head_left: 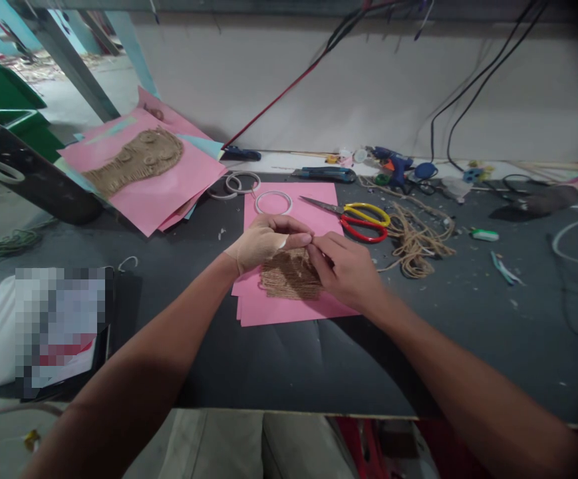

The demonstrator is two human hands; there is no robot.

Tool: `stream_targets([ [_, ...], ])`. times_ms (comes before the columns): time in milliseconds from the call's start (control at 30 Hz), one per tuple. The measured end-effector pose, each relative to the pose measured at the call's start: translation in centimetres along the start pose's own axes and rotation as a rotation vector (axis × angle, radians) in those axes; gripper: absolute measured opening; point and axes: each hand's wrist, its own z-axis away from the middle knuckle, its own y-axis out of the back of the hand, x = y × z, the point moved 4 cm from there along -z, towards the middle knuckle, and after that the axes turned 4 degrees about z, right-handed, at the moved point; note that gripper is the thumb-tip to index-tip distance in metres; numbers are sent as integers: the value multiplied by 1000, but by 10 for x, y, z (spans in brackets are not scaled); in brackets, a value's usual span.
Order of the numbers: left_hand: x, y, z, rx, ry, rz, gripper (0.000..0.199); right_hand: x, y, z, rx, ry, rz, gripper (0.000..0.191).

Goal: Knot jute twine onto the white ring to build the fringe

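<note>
A: Start at the left hand (263,246).
B: Pale wrap on it, fingers curled, thumb and forefinger nearly closed at the tips. Right hand (351,273) pinched too, fingertips meeting the left's. Whatever sits between is too small to tell.
A: Why so close?
B: Fine work, I judge; two pinches steady a small spot better than one.
A: Below them?
B: Flat brown piece of rowed cord (289,279), directly under both hands, partly hidden. It lies on pink paper sheets (293,310), which probably keep it off the dark counter (293,372).
A: Further out?
B: Ahead of the left hand, a thin white ring (273,193) on the paper. Beyond the right, scissors with yellow and red handles (339,210), blades pointing left, grips toward that side: an easy reach, I'd say. Loose tan cord (421,249) right of them, likely kept aside to avoid snagging.
A: Far left?
B: Larger brown cord-covered shape (142,156), flat on pink sheets, out of the hands' way.
</note>
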Motion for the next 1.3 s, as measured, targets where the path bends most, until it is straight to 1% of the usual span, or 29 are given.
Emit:
stream_targets([
  [133,1,1,-1,11,-2,-27,21,0,0,-1,-1,-3,-17,27],
  [267,2,0,0,21,10,-9,21,-1,0,-2,5,-27,-104,25],
  [400,4,-1,2,26,44,26,21,1,-2,-3,-9,-137,-222,25],
  [500,6,0,3,24,45,42,20,3,-3,-3,-23,-209,-275,25],
  [667,3,4,1,61,67,70,24,5,-2,-3,-41,-212,-285,26],
  [767,3,6,-1,95,30,60,23,7,-4,-2,-49,-214,-312,25],
  [867,4,8,-2,144,-28,20,21,8,-5,-1,-21,-232,-386,18],
  [967,5,9,-1,180,-30,11,23,8,-3,0,29,-278,-470,21],
  [1100,6,8,-1,173,-30,1,23,10,1,0,86,-340,-511,15],
  [1300,3,11,-2,188,-23,38,23,19,-1,-1,94,-487,-586,19],
])
